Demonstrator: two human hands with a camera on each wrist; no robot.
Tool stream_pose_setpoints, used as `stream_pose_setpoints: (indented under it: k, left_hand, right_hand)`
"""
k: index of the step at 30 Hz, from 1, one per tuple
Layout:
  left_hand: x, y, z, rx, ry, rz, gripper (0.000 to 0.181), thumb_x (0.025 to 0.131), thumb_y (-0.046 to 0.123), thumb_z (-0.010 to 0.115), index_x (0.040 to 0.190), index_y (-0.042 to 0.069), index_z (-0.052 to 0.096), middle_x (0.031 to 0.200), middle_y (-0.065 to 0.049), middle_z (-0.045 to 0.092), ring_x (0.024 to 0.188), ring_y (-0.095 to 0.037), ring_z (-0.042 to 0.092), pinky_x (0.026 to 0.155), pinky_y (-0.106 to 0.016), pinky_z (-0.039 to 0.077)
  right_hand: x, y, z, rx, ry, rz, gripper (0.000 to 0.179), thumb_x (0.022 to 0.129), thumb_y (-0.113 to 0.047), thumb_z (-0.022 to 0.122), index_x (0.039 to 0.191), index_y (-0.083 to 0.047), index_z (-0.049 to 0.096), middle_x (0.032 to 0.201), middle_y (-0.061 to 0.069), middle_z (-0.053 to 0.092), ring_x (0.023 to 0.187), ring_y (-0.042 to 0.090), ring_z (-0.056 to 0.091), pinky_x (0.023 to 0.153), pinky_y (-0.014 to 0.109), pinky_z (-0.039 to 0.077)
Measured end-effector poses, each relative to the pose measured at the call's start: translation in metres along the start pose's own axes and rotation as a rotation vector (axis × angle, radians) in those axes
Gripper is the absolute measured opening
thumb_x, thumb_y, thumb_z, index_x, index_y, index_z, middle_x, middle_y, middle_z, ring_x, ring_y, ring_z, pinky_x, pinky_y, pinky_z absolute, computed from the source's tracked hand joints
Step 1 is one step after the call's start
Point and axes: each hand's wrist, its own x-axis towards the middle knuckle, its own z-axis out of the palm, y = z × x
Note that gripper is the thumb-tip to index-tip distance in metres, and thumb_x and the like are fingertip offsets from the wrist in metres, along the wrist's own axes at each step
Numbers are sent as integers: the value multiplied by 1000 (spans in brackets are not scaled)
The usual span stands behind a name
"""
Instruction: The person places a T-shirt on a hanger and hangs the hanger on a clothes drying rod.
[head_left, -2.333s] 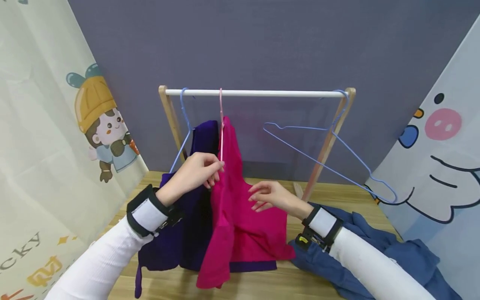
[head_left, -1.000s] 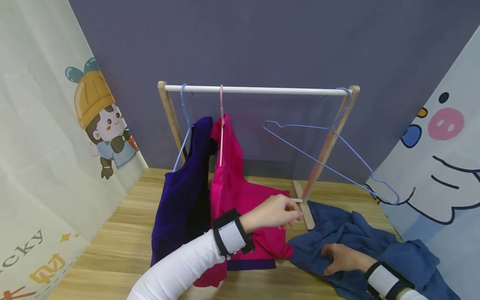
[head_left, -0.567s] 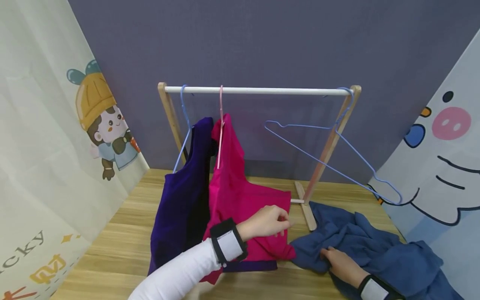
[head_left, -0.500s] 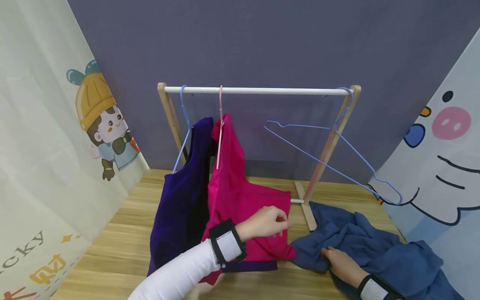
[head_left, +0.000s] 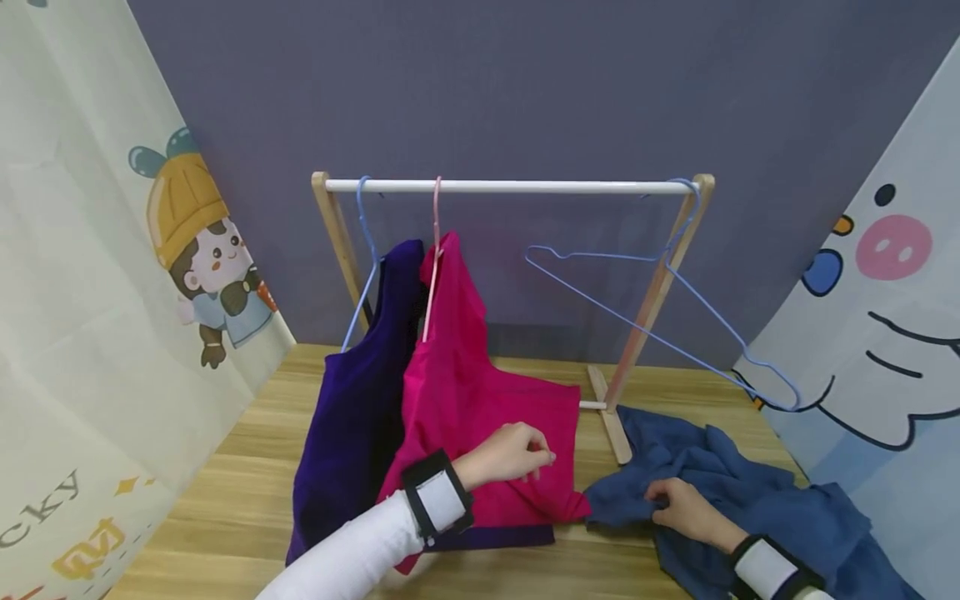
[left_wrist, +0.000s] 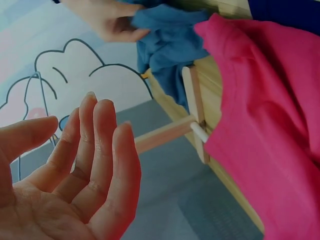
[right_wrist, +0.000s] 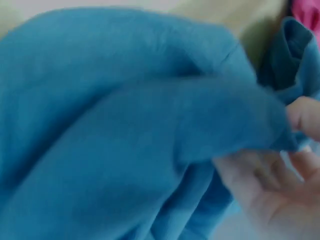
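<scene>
A crumpled blue garment [head_left: 787, 517] lies on the table at the right. My right hand [head_left: 686, 508] pinches a fold of it between thumb and fingers; the right wrist view shows the blue cloth [right_wrist: 125, 125] bunched at the fingertips. In front of a hanging pink garment [head_left: 457, 375] floats my left hand [head_left: 510, 454]. Its fingers are relaxed and hold nothing, as the palm [left_wrist: 45, 210] in the left wrist view shows. The pink garment is on a pink hanger [head_left: 437, 217]. Beside it a purple garment [head_left: 352, 433] is on a blue hanger [head_left: 363, 225].
A small rack with a white bar [head_left: 540, 187] and wooden posts [head_left: 647, 312] stands on the wooden table [head_left: 225, 500]. A bare blue hanger [head_left: 666, 260] hangs at its right end, jutting over the blue garment. A grey panel [head_left: 510, 83] is behind.
Both hands left the pink garment's area for the right; my right hand reached down and took hold of the blue garment. My left hand has since drifted back left.
</scene>
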Motion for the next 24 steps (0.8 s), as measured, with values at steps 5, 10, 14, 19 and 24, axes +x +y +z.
stream_pose_setpoints:
  k: [5,10,14,19,24]
  left_hand:
    - [-3,-7,-2,-6,3,-2,14,84,13,58,74,6,65,57,-7,61,43,-9,51,44,-18,41]
    - [-5,-13,-7,-6,4,-3,13,83,12,59,73,6,65,56,-6,60,51,-23,59,46,-18,43]
    - [-6,-17,-11,-9,1,6,12,83,11,59,74,5,65,57,-7,60,48,-15,57,47,-18,45]
    - [-8,-18,-18,-11,-9,41,9,82,11,60,78,5,65,58,-2,59,49,-9,54,50,-18,44]
    - [-11,-16,-24,6,-4,72,19,81,20,63,95,7,63,71,2,59,59,-9,53,55,-19,42]
  right_hand:
    - [2,-14,-21,171,-33,-56,21,73,1,57,92,6,61,90,11,60,68,1,49,58,21,42]
    - [3,-33,-44,260,-19,-5,30,80,-3,55,107,11,55,99,16,58,63,5,48,52,22,42]
    - [4,-46,-62,278,-11,-5,36,83,-10,57,113,11,52,100,15,58,67,6,49,53,23,42]
    - [5,-63,-80,282,-24,-47,39,86,-15,57,116,9,50,103,17,58,73,4,50,57,24,43]
    - [9,-83,-94,264,-31,-110,38,88,-17,55,116,8,51,94,13,60,69,4,50,56,23,43]
